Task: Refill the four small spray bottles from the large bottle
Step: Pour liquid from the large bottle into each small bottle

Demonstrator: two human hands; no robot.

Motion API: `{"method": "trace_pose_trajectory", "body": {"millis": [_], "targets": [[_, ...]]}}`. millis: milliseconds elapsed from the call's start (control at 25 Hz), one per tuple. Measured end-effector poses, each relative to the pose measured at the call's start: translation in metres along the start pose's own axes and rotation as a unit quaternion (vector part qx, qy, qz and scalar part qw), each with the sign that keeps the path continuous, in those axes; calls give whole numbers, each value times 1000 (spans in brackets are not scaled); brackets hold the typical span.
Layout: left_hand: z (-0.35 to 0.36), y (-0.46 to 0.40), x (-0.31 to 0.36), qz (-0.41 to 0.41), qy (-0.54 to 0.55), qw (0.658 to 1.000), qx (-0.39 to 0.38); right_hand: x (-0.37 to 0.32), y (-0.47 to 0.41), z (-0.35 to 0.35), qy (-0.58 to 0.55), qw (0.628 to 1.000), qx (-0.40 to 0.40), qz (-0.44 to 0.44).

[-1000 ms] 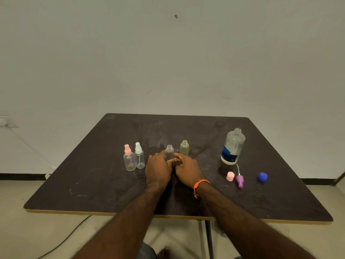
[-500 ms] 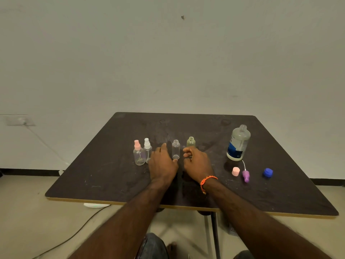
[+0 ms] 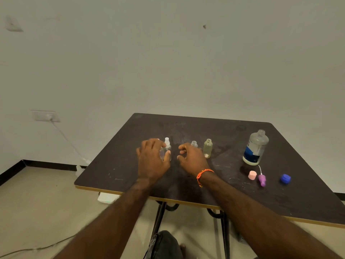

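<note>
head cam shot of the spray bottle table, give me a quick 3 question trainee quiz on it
1. True or false: the large bottle has its cap screwed on.
2. Which small bottle does the left hand grip?
A. the white-topped spray bottle
B. the open yellowish bottle
C. the open clear bottle
3. Fill in: the loose blue cap lies on the table to the ____ of the purple spray head.

Key
1. False: its neck is open.
2. A. The right hand hovers beside it, fingers curled, holding nothing.
3. right
</note>
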State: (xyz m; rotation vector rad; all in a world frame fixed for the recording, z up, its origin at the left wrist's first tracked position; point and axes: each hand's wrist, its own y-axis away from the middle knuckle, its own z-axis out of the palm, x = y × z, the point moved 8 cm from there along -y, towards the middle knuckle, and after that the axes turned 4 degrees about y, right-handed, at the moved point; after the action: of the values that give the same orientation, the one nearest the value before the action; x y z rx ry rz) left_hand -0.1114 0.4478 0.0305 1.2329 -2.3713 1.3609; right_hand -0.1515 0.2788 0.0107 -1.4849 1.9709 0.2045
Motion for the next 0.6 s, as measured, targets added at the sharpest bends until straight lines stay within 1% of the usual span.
{"method": "trace_pose_trajectory", "body": {"millis": [40, 80, 200, 280, 400, 480, 600], "targets": [[-6, -3, -12, -12, -8, 1000, -3, -6, -7, 9, -4, 1000, -22, -1], [-7, -7, -23, -25, -17, 999, -26, -10, -14, 17, -7, 999, -41, 4], [4, -12, -46, -40, -46, 987, -148, -15, -30, 39, 1, 997, -79, 22], [10, -15, -55, -37, -66, 977, -199, -17, -39, 48, 6, 996, -83, 21], [14, -19, -60, -32, -71, 973, -218, -14, -44, 49, 4, 998, -59, 24], [13, -20, -60, -30, -74, 974, -214, -14, -41, 44, 7, 999, -44, 26], [10, -17, -54, -18, -74, 977, -198, -11, -30, 35, 19, 999, -42, 27]]}}
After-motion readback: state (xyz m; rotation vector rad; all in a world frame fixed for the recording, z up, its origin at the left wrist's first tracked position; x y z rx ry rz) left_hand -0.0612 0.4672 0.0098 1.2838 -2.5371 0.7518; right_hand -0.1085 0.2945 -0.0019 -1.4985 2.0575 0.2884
